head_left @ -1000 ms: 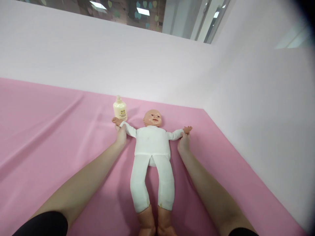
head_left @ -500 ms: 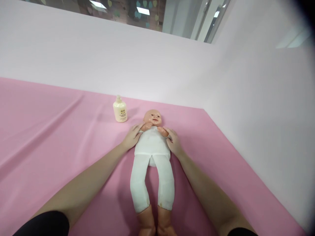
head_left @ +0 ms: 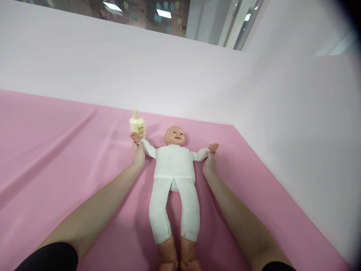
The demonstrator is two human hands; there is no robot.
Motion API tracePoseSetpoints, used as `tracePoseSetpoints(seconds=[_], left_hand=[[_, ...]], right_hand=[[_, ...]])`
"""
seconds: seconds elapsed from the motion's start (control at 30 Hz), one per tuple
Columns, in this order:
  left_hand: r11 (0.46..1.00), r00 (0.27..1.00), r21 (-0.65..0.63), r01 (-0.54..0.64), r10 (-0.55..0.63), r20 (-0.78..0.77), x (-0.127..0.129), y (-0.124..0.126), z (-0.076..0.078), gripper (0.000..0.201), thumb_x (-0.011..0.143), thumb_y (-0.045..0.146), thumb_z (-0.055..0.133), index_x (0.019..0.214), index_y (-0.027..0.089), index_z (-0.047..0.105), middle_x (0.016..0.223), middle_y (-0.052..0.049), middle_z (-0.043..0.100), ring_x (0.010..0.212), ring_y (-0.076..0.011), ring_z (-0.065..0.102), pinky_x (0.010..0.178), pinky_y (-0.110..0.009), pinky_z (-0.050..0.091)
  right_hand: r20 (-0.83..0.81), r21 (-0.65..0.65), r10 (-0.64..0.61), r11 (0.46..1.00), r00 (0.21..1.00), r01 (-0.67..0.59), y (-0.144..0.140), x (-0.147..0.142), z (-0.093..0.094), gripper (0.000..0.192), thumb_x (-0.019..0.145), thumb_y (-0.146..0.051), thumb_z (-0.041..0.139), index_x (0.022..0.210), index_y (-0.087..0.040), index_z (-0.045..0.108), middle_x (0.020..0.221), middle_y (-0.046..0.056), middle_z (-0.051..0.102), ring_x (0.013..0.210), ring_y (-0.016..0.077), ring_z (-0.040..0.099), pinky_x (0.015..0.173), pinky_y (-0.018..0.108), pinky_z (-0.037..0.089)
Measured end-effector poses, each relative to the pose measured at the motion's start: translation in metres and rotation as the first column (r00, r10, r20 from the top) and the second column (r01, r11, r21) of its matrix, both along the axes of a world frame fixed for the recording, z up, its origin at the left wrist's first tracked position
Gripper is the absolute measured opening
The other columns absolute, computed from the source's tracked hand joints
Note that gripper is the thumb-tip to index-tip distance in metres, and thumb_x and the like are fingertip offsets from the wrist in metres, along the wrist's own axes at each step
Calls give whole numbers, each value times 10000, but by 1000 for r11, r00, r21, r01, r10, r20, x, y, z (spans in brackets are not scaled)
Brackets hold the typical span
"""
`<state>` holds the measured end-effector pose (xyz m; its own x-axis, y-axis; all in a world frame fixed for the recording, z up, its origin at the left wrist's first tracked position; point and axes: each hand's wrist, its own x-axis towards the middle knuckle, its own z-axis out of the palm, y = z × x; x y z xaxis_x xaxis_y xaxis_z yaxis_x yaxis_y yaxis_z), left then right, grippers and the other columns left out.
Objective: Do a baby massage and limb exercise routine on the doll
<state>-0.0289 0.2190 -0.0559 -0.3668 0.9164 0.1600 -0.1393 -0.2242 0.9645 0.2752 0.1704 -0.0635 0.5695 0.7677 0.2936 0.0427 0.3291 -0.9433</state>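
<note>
Head view: your left hand (head_left: 138, 156) and right hand (head_left: 210, 164) pinch the doll's (head_left: 175, 165) outspread wrists, a bottle (head_left: 137, 126) at its 10 o'clock.

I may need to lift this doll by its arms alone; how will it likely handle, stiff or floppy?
The doll probably flops: its white cloth body and sleeves look soft. The head and feet look like hard plastic, so those ends may dangle.
</note>
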Motion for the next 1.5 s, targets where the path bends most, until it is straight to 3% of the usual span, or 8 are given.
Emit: tracePoseSetpoints(seconds=[0.07, 0.13, 0.33, 0.47, 0.67, 1.0, 1.5], left_hand=[[998, 997, -60, -30, 34, 65, -2, 1, 2, 340, 942, 330, 371, 1271, 248, 350, 1388, -81, 466, 1305, -211, 448, 1096, -398, 375], [1000, 998, -28, -13, 14, 56, -1, -2, 6, 356, 952, 356, 359, 1287, 235, 353, 1395, -81, 464, 1311, -211, 442, 1099, -384, 371], [973, 968, 192, 131, -84, -236, 9, -20, 16, 517, 958, 479, 333, 1429, 270, 292, 1527, -61, 304, 1409, -192, 295, 1166, -374, 266], [900, 851, 308, 308, -116, -512, 13, -29, 17, 523, 962, 450, 336, 1431, 219, 330, 1482, -94, 373, 1388, -218, 321, 1170, -409, 230], [869, 628, 264, 418, -67, -775, 14, -33, 20, 492, 960, 373, 332, 1425, 212, 349, 1375, -120, 475, 1287, -261, 410, 1111, -479, 285], [855, 622, 278, 438, -64, -781, 12, -29, 12, 504, 956, 326, 337, 1453, 247, 324, 1394, -92, 462, 1302, -255, 394, 1127, -471, 269], [847, 566, 290, 446, -16, -824, 11, -31, 15, 494, 958, 297, 326, 1447, 227, 315, 1384, -104, 472, 1274, -241, 422, 1097, -462, 315]], right_hand=[[-14, 1, -8, 1000, 1000, 8, 3, 3, -3, 641, 758, -229, 401, 1394, -259, 337, 1480, 70, 357, 1344, 216, 399, 1094, 482, 370], [19, 42, 7, 999, 1000, -8, 1, 0, 1, 623, 761, -216, 407, 1381, -270, 375, 1488, 50, 359, 1370, 214, 366, 1116, 464, 345], [273, 187, 164, 957, 948, -220, -20, -22, 33, 542, 872, -268, 407, 1412, -273, 357, 1520, 18, 340, 1409, 177, 306, 1175, 427, 240], [366, 160, 263, 927, 893, -339, -27, -29, 34, 531, 915, -319, 410, 1436, -262, 322, 1528, 32, 332, 1417, 168, 296, 1183, 423, 227], [510, 28, 265, 946, 818, -324, -29, -27, 23, 531, 906, -293, 438, 1429, -255, 355, 1494, 54, 391, 1387, 204, 350, 1173, 481, 236], [627, 22, 250, 941, 738, -337, -30, -26, 24, 529, 906, -237, 397, 1432, -281, 363, 1452, 34, 450, 1351, 204, 399, 1158, 466, 280], [763, 18, 196, 946, 615, -323, -29, -25, 22, 498, 930, -218, 328, 1422, -256, 386, 1390, 74, 501, 1303, 219, 440, 1117, 460, 348]])
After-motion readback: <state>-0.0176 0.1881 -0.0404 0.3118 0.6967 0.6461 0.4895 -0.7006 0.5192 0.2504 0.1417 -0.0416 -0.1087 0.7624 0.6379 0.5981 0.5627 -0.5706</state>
